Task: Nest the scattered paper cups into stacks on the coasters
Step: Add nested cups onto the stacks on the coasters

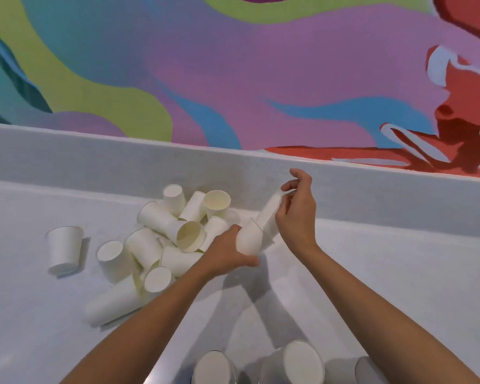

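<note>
Both hands are working above the white desk [372,273], just right of a heap of white paper cups [175,236]. The left hand [227,253] is wrapping its grip around the base of a cup [248,239], holding it tilted with the mouth pointing up and away. The right hand [297,214] is pinching the top of a second cup [270,210] with fingertips, and this cup's lower end is sitting in or right against the mouth of the left-hand cup; motion blur is making the exact overlap hard to tell.

In the heap, cups are lying on their sides and leaning on one another, several showing empty cream interiors. One lone cup [65,249] is standing mouth-up to the left, apart from the heap. A long nested stack [114,303] is lying on its side at the heap's near edge.

At the bottom edge, more cups [302,361] are standing close to the camera, blurred and cut off by the frame; what they are resting on is not visible. Behind the desk a low white ledge [94,156] is running under a brightly painted mural wall [233,79].
</note>
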`<move>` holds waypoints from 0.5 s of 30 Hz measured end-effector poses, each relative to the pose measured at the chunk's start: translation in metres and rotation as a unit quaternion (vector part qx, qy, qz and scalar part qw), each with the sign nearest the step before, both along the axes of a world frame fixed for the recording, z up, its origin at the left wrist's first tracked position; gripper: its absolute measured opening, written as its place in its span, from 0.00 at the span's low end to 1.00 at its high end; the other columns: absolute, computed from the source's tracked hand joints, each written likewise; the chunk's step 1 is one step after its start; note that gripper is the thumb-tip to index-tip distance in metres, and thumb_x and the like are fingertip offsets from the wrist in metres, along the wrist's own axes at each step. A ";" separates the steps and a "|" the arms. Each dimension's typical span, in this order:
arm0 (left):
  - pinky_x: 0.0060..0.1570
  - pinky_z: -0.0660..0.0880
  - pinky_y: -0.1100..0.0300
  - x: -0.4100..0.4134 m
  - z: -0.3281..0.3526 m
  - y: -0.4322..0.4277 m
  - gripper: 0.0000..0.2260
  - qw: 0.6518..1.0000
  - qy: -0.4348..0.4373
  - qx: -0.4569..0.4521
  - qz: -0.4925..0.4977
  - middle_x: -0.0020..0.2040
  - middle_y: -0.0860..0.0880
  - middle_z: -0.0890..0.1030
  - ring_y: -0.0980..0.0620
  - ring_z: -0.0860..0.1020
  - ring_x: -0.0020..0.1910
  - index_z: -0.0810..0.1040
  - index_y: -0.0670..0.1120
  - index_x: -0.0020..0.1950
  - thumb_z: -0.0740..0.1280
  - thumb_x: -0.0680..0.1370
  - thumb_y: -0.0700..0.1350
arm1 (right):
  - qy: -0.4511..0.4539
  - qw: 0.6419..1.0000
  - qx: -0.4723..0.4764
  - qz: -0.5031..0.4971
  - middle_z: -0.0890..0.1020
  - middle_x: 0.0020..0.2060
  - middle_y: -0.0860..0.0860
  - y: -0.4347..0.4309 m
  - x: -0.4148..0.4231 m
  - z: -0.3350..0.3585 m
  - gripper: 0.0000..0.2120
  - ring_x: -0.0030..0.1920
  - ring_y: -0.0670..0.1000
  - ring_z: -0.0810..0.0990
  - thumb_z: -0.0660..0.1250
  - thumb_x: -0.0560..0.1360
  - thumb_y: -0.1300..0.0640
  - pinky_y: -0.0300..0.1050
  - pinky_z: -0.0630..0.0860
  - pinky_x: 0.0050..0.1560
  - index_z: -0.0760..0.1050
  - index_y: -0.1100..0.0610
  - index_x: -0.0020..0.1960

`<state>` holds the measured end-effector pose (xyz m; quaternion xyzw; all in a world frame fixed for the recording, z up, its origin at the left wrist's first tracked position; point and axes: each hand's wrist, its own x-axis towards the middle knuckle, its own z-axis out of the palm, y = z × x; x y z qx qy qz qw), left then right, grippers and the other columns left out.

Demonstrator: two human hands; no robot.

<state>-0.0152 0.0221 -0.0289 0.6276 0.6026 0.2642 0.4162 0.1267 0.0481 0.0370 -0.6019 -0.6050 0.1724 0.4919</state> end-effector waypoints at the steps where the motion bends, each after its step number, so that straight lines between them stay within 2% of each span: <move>1: 0.53 0.77 0.51 -0.002 0.002 0.000 0.30 1.000 -0.006 0.003 -0.002 0.55 0.52 0.77 0.51 0.76 0.54 0.70 0.50 0.61 0.78 0.62 0.50 | -0.005 1.000 -0.010 0.011 0.76 0.53 0.52 -0.001 -0.004 0.000 0.22 0.49 0.48 0.76 0.62 0.78 0.67 0.35 0.74 0.54 0.63 0.54 0.69; 3: 0.51 0.78 0.51 -0.006 0.007 0.000 0.30 1.000 -0.022 0.002 0.007 0.54 0.52 0.78 0.52 0.77 0.52 0.71 0.51 0.60 0.77 0.61 0.54 | -0.024 0.998 -0.046 0.048 0.77 0.54 0.53 -0.003 -0.014 -0.003 0.19 0.48 0.48 0.76 0.60 0.79 0.65 0.35 0.73 0.52 0.64 0.55 0.68; 6: 0.46 0.77 0.57 -0.010 0.011 0.003 0.28 0.998 -0.050 0.001 0.037 0.53 0.52 0.78 0.51 0.78 0.51 0.71 0.50 0.60 0.76 0.63 0.54 | -0.061 0.988 -0.118 0.079 0.77 0.54 0.52 -0.007 -0.025 -0.007 0.17 0.52 0.51 0.78 0.60 0.80 0.56 0.40 0.75 0.54 0.64 0.54 0.68; 9: 0.42 0.72 0.63 -0.014 0.014 0.010 0.25 0.998 -0.017 0.029 0.047 0.53 0.52 0.78 0.52 0.76 0.51 0.69 0.50 0.59 0.77 0.67 0.48 | -0.140 0.969 -0.179 0.098 0.78 0.60 0.52 -0.007 -0.029 -0.012 0.18 0.56 0.53 0.79 0.62 0.79 0.50 0.46 0.76 0.56 0.68 0.54 0.67; 11: 0.44 0.72 0.62 -0.015 0.014 0.015 0.26 0.999 0.009 0.024 0.036 0.54 0.51 0.77 0.52 0.76 0.51 0.68 0.50 0.59 0.77 0.67 0.46 | -0.138 0.960 -0.216 0.108 0.78 0.59 0.53 -0.004 -0.027 -0.014 0.18 0.55 0.53 0.78 0.63 0.78 0.50 0.46 0.76 0.55 0.71 0.56 0.65; 13: 0.50 0.73 0.58 -0.018 0.012 0.024 0.31 0.996 0.079 0.024 0.019 0.58 0.49 0.75 0.49 0.75 0.55 0.67 0.48 0.65 0.78 0.66 0.45 | -0.087 0.964 -0.228 0.108 0.78 0.57 0.55 0.001 -0.020 -0.015 0.14 0.52 0.53 0.78 0.62 0.78 0.54 0.44 0.74 0.48 0.73 0.59 0.62; 15: 0.54 0.71 0.55 -0.021 0.013 0.036 0.32 0.966 0.247 0.071 -0.002 0.63 0.46 0.71 0.45 0.71 0.60 0.64 0.47 0.70 0.74 0.69 0.43 | -0.065 0.969 -0.224 0.080 0.78 0.53 0.56 0.007 -0.009 -0.016 0.12 0.49 0.53 0.76 0.61 0.79 0.57 0.44 0.72 0.47 0.74 0.61 0.59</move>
